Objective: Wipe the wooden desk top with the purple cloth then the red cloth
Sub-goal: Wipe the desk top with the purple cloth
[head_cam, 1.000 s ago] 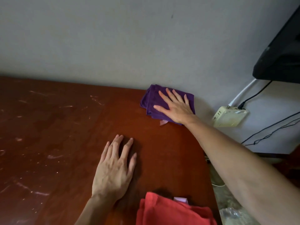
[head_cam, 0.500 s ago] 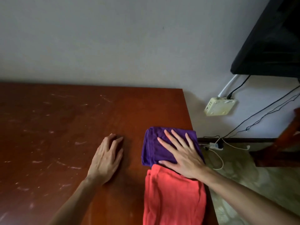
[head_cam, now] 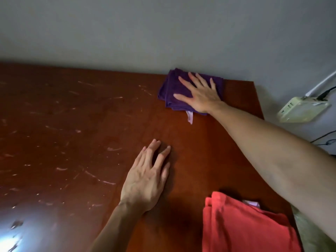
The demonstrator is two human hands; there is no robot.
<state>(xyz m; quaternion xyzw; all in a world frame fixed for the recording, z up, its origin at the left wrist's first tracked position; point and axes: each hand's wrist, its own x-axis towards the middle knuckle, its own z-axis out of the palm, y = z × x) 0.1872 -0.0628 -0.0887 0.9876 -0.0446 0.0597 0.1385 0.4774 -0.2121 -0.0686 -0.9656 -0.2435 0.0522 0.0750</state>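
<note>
The folded purple cloth [head_cam: 172, 90] lies at the far right of the reddish wooden desk top [head_cam: 72, 133], close to the wall. My right hand [head_cam: 200, 96] presses flat on it with fingers spread, arm stretched out across the desk. A pale label sticks out from under the cloth's near edge. My left hand [head_cam: 147, 179] rests flat on the bare wood in the middle, holding nothing. The folded red cloth [head_cam: 241, 226] sits at the near right corner of the desk, partly under my right forearm.
The desk top carries many pale scratches on its left half. A grey wall [head_cam: 163, 33] runs along its far edge. Beyond the right edge hangs a cream power adapter [head_cam: 301, 110] with cables, and floor shows below.
My right hand has pushed the purple cloth away from the red cloth to the far edge by the wall. My left hand has stayed flat on the wood.
</note>
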